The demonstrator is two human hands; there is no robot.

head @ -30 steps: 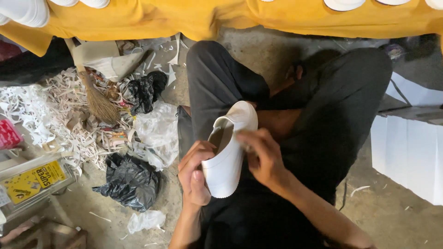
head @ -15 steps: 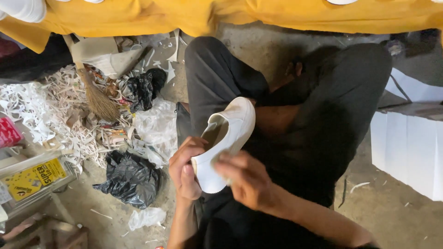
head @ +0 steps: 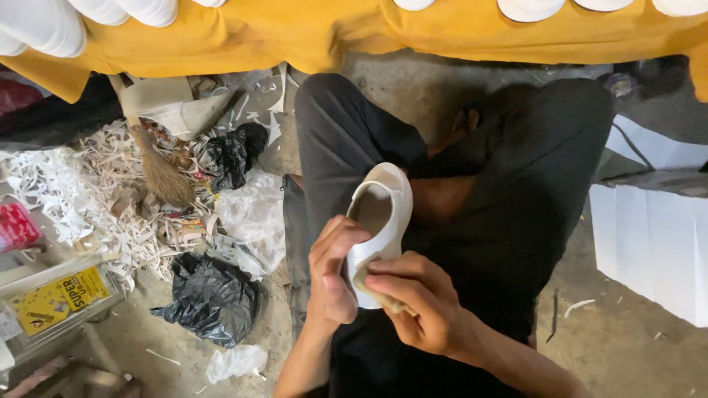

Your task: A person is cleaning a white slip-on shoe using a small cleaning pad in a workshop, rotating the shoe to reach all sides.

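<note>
A white shoe (head: 383, 210) rests over my crossed legs in black trousers, its opening facing up. My left hand (head: 332, 276) grips the shoe's near end from the left side. My right hand (head: 413, 298) presses a small tan cloth (head: 372, 286) against the shoe's near end, fingers closed on the cloth. The toe of the shoe points away from me, toward the yellow sheet.
A yellow sheet (head: 310, 33) with white shoes on it spans the top. A broom (head: 158, 173), white paper scraps (head: 66, 199), black plastic bags (head: 210, 295), clear plastic (head: 254, 214) and a yellow-labelled tin (head: 55, 298) lie left. White boxes (head: 649, 236) stand right.
The shoe has tilted and turned with its toe farther away. My right hand has slid down from the shoe's side to its near end with the cloth.
</note>
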